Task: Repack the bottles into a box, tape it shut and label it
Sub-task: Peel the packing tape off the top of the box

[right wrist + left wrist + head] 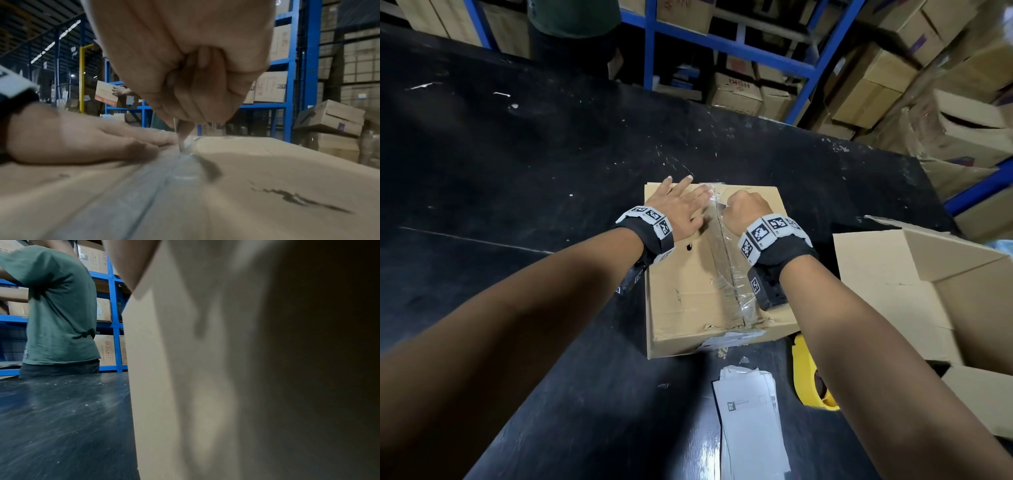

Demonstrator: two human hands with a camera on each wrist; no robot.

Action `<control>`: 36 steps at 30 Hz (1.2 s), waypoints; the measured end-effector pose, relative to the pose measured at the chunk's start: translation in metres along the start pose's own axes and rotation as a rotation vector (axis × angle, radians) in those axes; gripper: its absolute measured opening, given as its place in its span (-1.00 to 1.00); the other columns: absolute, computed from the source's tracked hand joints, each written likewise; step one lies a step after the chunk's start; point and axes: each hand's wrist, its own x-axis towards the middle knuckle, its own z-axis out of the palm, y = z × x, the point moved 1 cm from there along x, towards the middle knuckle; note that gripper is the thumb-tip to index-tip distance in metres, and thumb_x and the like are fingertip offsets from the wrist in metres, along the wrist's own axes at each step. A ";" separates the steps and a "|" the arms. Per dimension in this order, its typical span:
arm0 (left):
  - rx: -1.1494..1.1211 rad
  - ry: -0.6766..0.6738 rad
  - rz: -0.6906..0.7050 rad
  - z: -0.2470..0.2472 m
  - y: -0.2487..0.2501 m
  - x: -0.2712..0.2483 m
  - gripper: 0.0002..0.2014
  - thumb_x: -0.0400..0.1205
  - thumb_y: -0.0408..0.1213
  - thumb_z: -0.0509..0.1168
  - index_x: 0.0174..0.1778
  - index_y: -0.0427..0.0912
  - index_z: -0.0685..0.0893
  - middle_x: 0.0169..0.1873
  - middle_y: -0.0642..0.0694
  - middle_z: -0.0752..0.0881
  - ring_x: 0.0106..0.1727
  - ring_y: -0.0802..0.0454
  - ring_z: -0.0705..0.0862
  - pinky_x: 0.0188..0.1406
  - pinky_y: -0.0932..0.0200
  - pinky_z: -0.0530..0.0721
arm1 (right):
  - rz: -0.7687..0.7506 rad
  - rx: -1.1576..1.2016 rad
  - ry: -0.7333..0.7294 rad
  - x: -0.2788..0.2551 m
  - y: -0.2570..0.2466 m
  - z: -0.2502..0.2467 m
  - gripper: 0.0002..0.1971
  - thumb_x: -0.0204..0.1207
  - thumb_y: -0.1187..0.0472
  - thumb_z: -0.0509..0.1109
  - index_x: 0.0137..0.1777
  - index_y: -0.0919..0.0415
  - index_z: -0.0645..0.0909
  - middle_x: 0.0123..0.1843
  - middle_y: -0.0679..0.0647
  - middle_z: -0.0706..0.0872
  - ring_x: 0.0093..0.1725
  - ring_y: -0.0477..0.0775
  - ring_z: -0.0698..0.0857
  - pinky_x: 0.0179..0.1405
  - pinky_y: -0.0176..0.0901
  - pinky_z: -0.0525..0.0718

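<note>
A closed corrugated cardboard box [698,274], matte brown and dented at its near edge, sits on the scuffed black tabletop [517,205]. A glossy, wrinkled strip of clear tape [726,270] runs along its centre seam, its long axis pointing away from the person. The left hand [681,209] lies flat on the lid beside the seam, fingers straight. The right hand [748,209] is curled into a fist at the tape's far end, seemingly pinching something thin and pointed against the seam, though blur hides what. A yellow tape dispenser [806,373] and paper labels [750,418] lie nearer.
</note>
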 end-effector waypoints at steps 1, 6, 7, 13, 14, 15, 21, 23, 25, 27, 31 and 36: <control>0.003 0.003 0.002 0.000 0.000 0.000 -0.42 0.70 0.03 -0.21 0.66 -0.02 -0.09 0.67 0.09 -0.04 0.68 -0.08 -0.12 0.62 -0.22 -0.13 | -0.002 0.004 -0.018 0.000 0.001 -0.003 -0.77 0.60 0.17 0.20 -0.18 0.30 0.56 -0.08 0.25 0.66 -0.16 0.26 0.57 -0.21 -0.11 0.52; 0.001 0.014 0.000 0.002 -0.001 0.001 -0.42 0.70 0.04 -0.22 0.66 -0.01 -0.08 0.67 0.08 -0.02 0.68 -0.08 -0.11 0.62 -0.23 -0.12 | 0.021 -0.011 -0.061 -0.005 0.004 -0.012 -0.66 0.64 0.08 0.25 -0.29 0.29 0.47 -0.16 0.18 0.57 -0.17 0.23 0.55 -0.23 -0.16 0.42; 0.002 0.013 -0.001 0.002 -0.001 0.000 -0.42 0.70 0.03 -0.22 0.66 -0.01 -0.08 0.67 0.08 -0.02 0.68 -0.08 -0.11 0.62 -0.23 -0.12 | 0.027 -0.012 -0.060 -0.006 0.004 -0.011 -0.64 0.64 0.08 0.26 -0.34 0.26 0.44 -0.18 0.16 0.56 -0.17 0.22 0.55 -0.23 -0.16 0.41; 0.005 0.012 0.002 0.001 0.001 -0.002 -0.43 0.71 0.01 -0.23 0.66 -0.01 -0.07 0.67 0.08 -0.02 0.68 -0.09 -0.11 0.62 -0.23 -0.12 | 0.007 -0.014 -0.038 -0.014 -0.004 0.003 -0.78 0.63 0.09 0.23 -0.11 0.26 0.48 -0.04 0.20 0.60 -0.13 0.25 0.55 -0.21 -0.10 0.45; 0.005 0.007 0.003 0.001 0.001 -0.002 -0.43 0.71 0.01 -0.23 0.66 0.00 -0.08 0.67 0.09 -0.03 0.68 -0.09 -0.12 0.62 -0.23 -0.13 | -0.007 -0.036 -0.037 -0.016 -0.005 0.006 -0.78 0.63 0.09 0.22 -0.06 0.26 0.51 0.03 0.23 0.62 -0.07 0.28 0.57 -0.18 -0.09 0.46; 0.007 0.004 0.003 0.001 0.000 -0.001 -0.43 0.71 0.01 -0.23 0.66 0.00 -0.08 0.67 0.09 -0.04 0.68 -0.09 -0.13 0.62 -0.23 -0.13 | -0.016 -0.059 -0.029 -0.017 -0.006 0.007 -0.77 0.63 0.09 0.21 0.00 0.28 0.54 0.10 0.25 0.63 0.01 0.31 0.60 -0.15 -0.07 0.47; 0.005 0.007 0.014 0.005 -0.002 0.001 -0.42 0.70 0.05 -0.26 0.66 0.01 -0.09 0.67 0.09 -0.04 0.68 -0.10 -0.13 0.62 -0.23 -0.14 | -0.024 -0.080 -0.058 -0.022 0.000 -0.003 -0.65 0.63 -0.02 0.25 -0.16 0.30 0.52 -0.13 0.17 0.61 -0.19 0.20 0.56 -0.34 -0.16 0.42; 0.009 0.005 0.013 0.006 -0.002 0.002 -0.41 0.70 0.08 -0.26 0.67 0.01 -0.09 0.67 0.09 -0.05 0.68 -0.09 -0.14 0.62 -0.23 -0.16 | -0.002 -0.059 -0.064 -0.025 0.001 -0.003 -0.60 0.61 -0.07 0.26 -0.27 0.28 0.44 -0.26 0.09 0.51 -0.27 0.16 0.52 -0.35 -0.14 0.43; 0.013 0.001 0.016 0.006 -0.001 0.001 -0.41 0.70 0.08 -0.25 0.67 0.00 -0.10 0.67 0.09 -0.05 0.68 -0.10 -0.15 0.62 -0.23 -0.17 | 0.020 -0.054 -0.064 -0.028 0.001 0.002 -0.66 0.63 -0.01 0.25 -0.12 0.30 0.50 -0.18 0.12 0.52 -0.21 0.18 0.53 -0.27 -0.12 0.45; 0.017 0.010 0.016 0.006 0.000 0.000 -0.41 0.71 0.06 -0.22 0.66 -0.03 -0.07 0.67 0.06 -0.02 0.68 -0.11 -0.14 0.63 -0.22 -0.16 | 0.029 -0.044 -0.064 -0.030 -0.001 0.007 -0.66 0.65 0.01 0.22 0.04 0.34 0.56 -0.04 0.20 0.58 -0.15 0.21 0.52 -0.22 -0.10 0.46; -0.035 0.088 0.023 -0.004 0.017 -0.023 -0.49 0.73 -0.06 -0.11 0.59 -0.17 0.17 0.63 -0.08 0.14 0.64 -0.12 0.06 0.59 -0.16 0.04 | 0.049 -0.027 -0.048 -0.032 0.000 0.010 -0.74 0.64 0.13 0.18 0.08 0.34 0.56 0.13 0.26 0.64 -0.11 0.21 0.51 -0.19 -0.08 0.48; -0.071 0.071 0.017 0.005 0.050 -0.070 -0.27 0.57 0.29 -0.41 0.62 0.02 0.03 0.62 -0.04 0.15 0.63 -0.14 0.10 0.51 -0.37 0.02 | 0.054 -0.006 -0.048 -0.042 -0.001 0.004 -0.76 0.60 0.29 0.16 0.14 0.37 0.59 0.22 0.31 0.63 0.09 0.33 0.62 -0.14 -0.12 0.49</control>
